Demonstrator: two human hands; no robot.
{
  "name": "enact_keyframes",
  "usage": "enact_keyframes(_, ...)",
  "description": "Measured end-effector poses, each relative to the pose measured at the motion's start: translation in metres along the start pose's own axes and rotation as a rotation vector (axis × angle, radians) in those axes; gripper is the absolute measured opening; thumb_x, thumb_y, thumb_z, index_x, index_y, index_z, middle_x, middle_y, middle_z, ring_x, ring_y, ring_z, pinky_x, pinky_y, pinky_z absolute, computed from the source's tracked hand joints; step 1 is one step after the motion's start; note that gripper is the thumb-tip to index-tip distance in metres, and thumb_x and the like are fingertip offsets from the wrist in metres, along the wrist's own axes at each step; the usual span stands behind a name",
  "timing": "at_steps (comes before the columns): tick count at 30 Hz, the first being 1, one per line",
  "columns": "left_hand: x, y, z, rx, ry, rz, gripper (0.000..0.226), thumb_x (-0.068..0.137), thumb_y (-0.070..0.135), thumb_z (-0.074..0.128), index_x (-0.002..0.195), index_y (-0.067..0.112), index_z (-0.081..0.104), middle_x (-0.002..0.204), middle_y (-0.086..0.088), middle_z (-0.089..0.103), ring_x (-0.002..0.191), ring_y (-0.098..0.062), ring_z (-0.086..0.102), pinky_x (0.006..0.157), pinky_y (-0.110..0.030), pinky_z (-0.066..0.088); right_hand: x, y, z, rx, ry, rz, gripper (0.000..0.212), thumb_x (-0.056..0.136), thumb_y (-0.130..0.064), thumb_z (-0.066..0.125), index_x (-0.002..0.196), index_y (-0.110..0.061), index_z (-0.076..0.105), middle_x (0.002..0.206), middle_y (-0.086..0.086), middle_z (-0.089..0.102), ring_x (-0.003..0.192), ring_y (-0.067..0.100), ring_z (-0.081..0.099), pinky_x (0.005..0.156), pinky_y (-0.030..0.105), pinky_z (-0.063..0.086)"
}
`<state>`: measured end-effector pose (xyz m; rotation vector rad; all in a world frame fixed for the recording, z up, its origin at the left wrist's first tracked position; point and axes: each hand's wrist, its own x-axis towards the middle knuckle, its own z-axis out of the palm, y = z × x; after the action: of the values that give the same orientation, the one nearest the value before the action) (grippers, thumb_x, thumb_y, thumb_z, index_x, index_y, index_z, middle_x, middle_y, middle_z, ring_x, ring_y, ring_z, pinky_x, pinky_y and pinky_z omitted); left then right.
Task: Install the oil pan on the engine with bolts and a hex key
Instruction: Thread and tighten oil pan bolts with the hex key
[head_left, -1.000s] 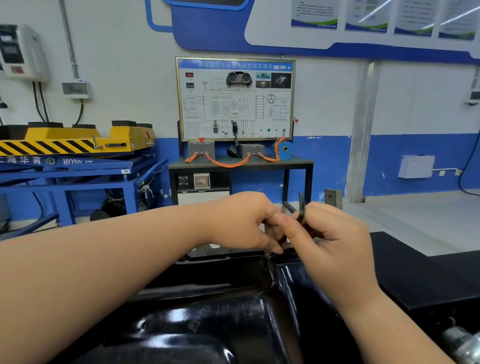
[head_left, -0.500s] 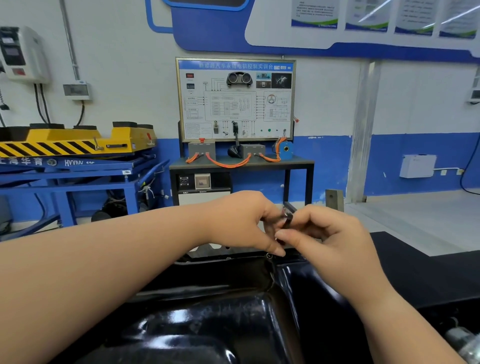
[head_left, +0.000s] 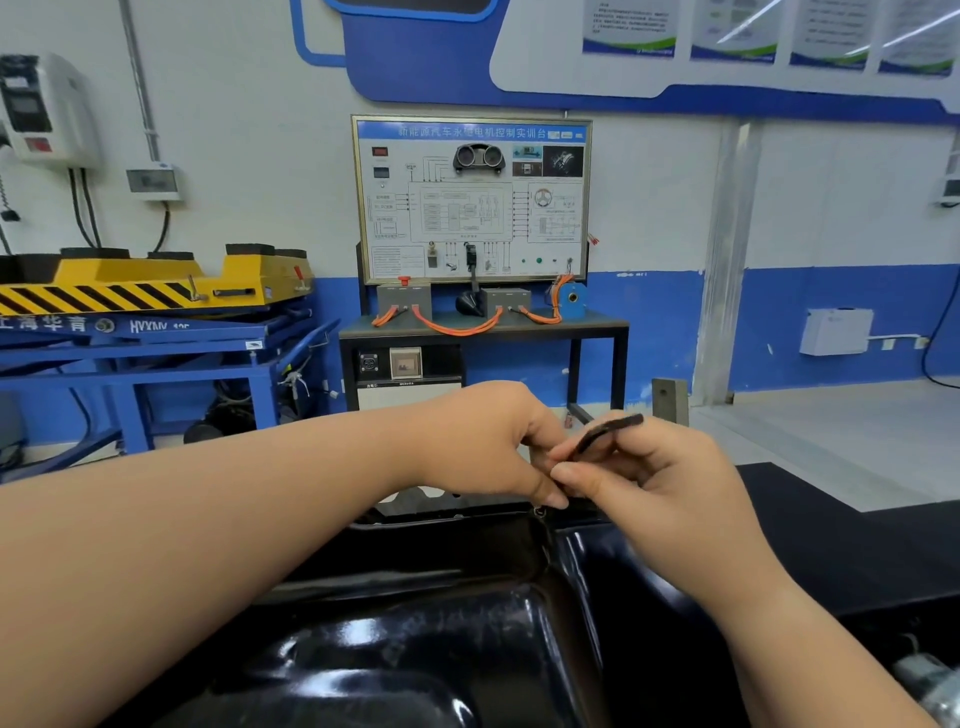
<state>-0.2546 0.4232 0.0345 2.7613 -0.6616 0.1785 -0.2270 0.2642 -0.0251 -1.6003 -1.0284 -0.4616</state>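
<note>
Oil pan (head_left: 415, 654) fills the bottom of my feed, glossy black, right under both forearms; the action is at its far rim, where a small silvery bolt (head_left: 540, 512) head peeks out just under the thumbs. Right hand (head_left: 670, 488) is pinching the hex key (head_left: 608, 432) between thumb and fingertips. Left hand (head_left: 483, 441) has its fingers curled in at the key's lower end; whether it's gripping the key, the bolt, or just steadying things I honestly can't tell, the fingers hide it.

What's changed: a second ago the key's long arm stood almost upright between the two hands; now it's leaning over to the right, tip poking out past the right knuckles. I read that as a partial turn going into the bolt, so we're mid-tightening at this hole. How snug it is, no idea from here; I can't see any other bolt holes either, so my guess is plenty of the rim is left to do.

Past the hands: a black-framed bench (head_left: 597, 326) with a wiring training board (head_left: 470, 200) and orange cables (head_left: 457, 328); off to the left a blue lift table (head_left: 156, 374) with a yellow hazard-striped top (head_left: 156, 275); white and blue wall (head_left: 831, 208) behind all that.
</note>
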Motion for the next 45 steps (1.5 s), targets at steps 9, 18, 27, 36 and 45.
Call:
enact_keyframes(9,-0.0001,0.0021,-0.0015,-0.014,-0.015,0.003,0.018,0.077,0.022,0.075,0.066,0.022,0.061,0.051,0.02,0.053,0.052,0.005,0.047,0.055,-0.008,0.033,-0.0009,-0.0009,0.0008,0.019,-0.038,-0.013,0.019,0.076,-0.008,0.075,0.084,-0.026,0.071,0.08,-0.003,0.07,0.076,0.016,0.067,0.072,0.039,0.056)
enact_keyframes(18,-0.0002,0.0007,-0.0005,0.01,-0.024,-0.017,0.018,0.079,0.026,0.073,0.066,0.023,0.06,0.05,0.019,0.052,0.05,0.006,0.048,0.05,-0.007,0.033,0.0001,0.0023,-0.0006,-0.015,0.001,0.007,0.03,0.073,-0.009,0.077,0.066,-0.036,0.066,0.075,-0.01,0.07,0.073,0.012,0.066,0.071,0.035,0.056)
enact_keyframes(27,0.0004,0.0007,-0.0019,-0.004,0.011,-0.02,0.021,0.076,0.021,0.075,0.065,0.014,0.059,0.044,0.018,0.049,0.045,0.003,0.044,0.048,-0.009,0.032,-0.0017,-0.0032,-0.0004,0.065,-0.086,-0.021,0.026,0.077,-0.014,0.068,0.091,-0.036,0.069,0.088,0.002,0.068,0.079,0.018,0.065,0.069,0.042,0.055)
enact_keyframes(36,-0.0001,0.0001,0.0005,-0.005,-0.009,-0.031,0.01,0.078,0.029,0.073,0.072,0.025,0.066,0.06,0.014,0.057,0.055,0.004,0.048,0.055,-0.009,0.036,-0.0016,0.0025,0.0033,-0.014,-0.001,0.011,0.017,0.075,-0.015,0.074,0.075,-0.031,0.067,0.081,-0.006,0.07,0.078,0.015,0.068,0.07,0.045,0.057)
enact_keyframes(45,0.0002,0.0004,-0.0002,-0.03,0.005,0.009,0.017,0.076,0.025,0.075,0.082,0.01,0.071,0.062,0.015,0.057,0.057,0.006,0.048,0.06,-0.006,0.035,-0.0015,0.0008,0.0018,-0.01,-0.06,-0.029,0.025,0.078,-0.012,0.072,0.081,-0.036,0.068,0.085,-0.008,0.069,0.08,0.016,0.067,0.071,0.043,0.057)
